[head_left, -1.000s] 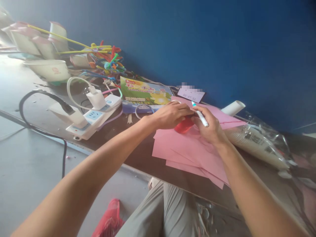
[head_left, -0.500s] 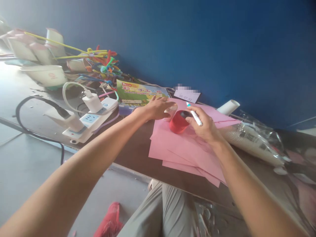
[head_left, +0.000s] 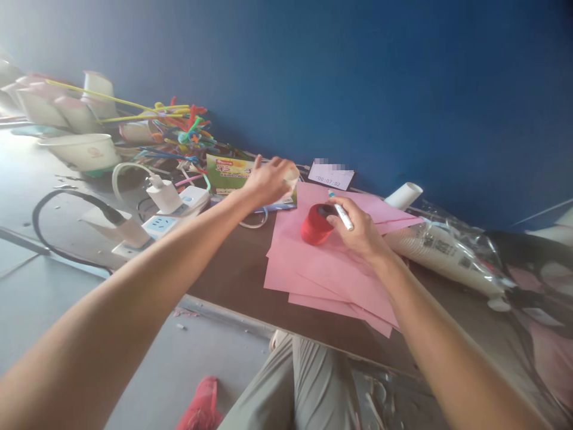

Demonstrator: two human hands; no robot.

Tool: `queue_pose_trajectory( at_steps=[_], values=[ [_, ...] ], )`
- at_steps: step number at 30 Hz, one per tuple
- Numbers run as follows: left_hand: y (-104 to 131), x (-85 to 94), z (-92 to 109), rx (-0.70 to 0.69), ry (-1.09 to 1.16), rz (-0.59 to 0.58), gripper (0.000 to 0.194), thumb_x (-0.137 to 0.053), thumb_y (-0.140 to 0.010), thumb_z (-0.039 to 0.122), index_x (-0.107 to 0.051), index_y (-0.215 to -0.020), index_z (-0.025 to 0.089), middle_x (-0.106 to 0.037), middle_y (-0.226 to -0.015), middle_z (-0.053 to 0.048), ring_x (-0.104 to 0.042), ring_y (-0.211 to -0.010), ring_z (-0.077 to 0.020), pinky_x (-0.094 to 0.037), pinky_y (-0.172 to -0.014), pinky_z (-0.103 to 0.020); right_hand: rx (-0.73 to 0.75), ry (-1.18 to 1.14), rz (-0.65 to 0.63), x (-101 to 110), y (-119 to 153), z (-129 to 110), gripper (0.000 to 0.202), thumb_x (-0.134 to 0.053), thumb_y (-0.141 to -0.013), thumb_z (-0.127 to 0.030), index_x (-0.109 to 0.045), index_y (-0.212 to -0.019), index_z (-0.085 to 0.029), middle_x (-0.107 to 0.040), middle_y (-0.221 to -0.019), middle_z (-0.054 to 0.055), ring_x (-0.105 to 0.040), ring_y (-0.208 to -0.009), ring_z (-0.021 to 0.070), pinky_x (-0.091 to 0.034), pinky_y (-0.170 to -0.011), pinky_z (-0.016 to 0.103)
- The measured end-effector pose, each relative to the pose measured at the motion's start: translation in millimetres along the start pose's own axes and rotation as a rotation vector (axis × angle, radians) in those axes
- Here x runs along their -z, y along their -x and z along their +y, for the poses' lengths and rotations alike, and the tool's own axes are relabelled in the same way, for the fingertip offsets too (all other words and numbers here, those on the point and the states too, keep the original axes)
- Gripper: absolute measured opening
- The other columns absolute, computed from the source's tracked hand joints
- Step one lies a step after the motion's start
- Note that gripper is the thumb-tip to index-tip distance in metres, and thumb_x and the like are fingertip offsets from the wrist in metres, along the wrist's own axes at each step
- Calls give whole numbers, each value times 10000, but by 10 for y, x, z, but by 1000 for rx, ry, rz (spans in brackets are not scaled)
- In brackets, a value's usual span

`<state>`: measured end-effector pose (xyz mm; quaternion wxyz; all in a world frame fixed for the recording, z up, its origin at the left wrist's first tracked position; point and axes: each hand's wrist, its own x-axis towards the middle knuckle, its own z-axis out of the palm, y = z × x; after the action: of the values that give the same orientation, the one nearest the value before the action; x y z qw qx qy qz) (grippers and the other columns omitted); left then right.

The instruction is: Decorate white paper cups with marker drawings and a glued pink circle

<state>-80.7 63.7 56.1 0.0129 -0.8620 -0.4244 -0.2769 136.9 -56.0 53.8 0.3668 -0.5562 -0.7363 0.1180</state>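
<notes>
My left hand [head_left: 271,179] is raised over the packet of coloured craft paper [head_left: 228,173], with its fingers curled round a pale, translucent round object [head_left: 291,174] that looks like a roll of tape. A white marker [head_left: 342,215] with a blue end is gripped in my right hand [head_left: 356,227]. The same hand's thumb and fingers reach the dark core of a red thread spool [head_left: 316,226]. That spool stands upright on several overlapping pink paper sheets [head_left: 308,269].
To the left are a white power strip [head_left: 163,224] with plugs, colourful pipe cleaners [head_left: 190,128] and paper cups [head_left: 80,152]. Behind the sheets stands a timer display [head_left: 331,175]. On the right lie a white tube [head_left: 404,195] and a bagged stack of cups [head_left: 439,248].
My left hand has lifted the pale round object off the pink sheets and carried it left, over the craft paper packet. My right hand stays at the red spool with the marker.
</notes>
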Motion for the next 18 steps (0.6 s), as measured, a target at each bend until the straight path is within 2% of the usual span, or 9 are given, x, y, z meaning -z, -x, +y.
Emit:
queue_pose_trajectory(
  at_steps=[3,6,9,12,14,16,18],
  values=[
    [-52,40,-304,168,-28,106,377,-566,-739,249,-533,-1114,222,-589,-1151,-93,-509,-1122,-268,-251,-1061,-531,8,-1,5,-4,-1,7,339,-578,-810,-239,-566,-1147,-264,-663,-1166,59,-626,-1077,250,-482,-949,469],
    [3,-22,-547,253,-38,73,373,-583,-729,285,-540,-1097,244,-592,-1132,-93,-512,-1109,-280,-283,-1035,-550,8,-5,7,-10,-2,17,336,-582,-807,-241,-566,-1141,-264,-669,-1156,58,-634,-1063,247,-489,-943,465],
    [109,-100,-605,288,-36,47,436,-614,-710,345,-532,-1130,260,-542,-1221,-110,-458,-1180,-314,-269,-1034,-582,6,-5,5,-11,-3,26,329,-582,-809,-248,-570,-1138,-264,-671,-1151,56,-635,-1060,245,-496,-935,458],
    [178,-82,-436,256,-16,180,475,-615,-715,378,-535,-1163,242,-410,-1387,-127,-334,-1303,-335,-225,-1075,-562,4,-4,9,-7,-3,30,333,-585,-811,-248,-572,-1143,-268,-671,-1149,52,-639,-1050,243,-498,-932,452],
    [198,-18,-207,155,68,262,354,-526,-787,336,-569,-1121,223,-480,-1334,-110,-388,-1274,-285,-283,-1066,-491,-3,-3,6,-1,-3,28,341,-584,-812,-244,-570,-1152,-260,-667,-1158,55,-631,-1066,244,-491,-941,448],
    [219,43,73,-24,221,215,277,-417,-848,268,-612,-1038,213,-616,-1146,-80,-522,-1131,-229,-363,-1009,-441,-10,5,-2,5,-5,20,343,-578,-817,-246,-568,-1160,-250,-659,-1176,64,-614,-1100,252,-479,-952,451],
    [264,61,338,-227,334,114,274,-391,-867,232,-632,-998,239,-665,-1063,-42,-574,-1045,-198,-396,-966,-427,-9,17,-14,12,-6,9,338,-569,-823,-259,-567,-1161,-246,-654,-1185,73,-602,-1117,263,-478,-947,455]
  ],
)
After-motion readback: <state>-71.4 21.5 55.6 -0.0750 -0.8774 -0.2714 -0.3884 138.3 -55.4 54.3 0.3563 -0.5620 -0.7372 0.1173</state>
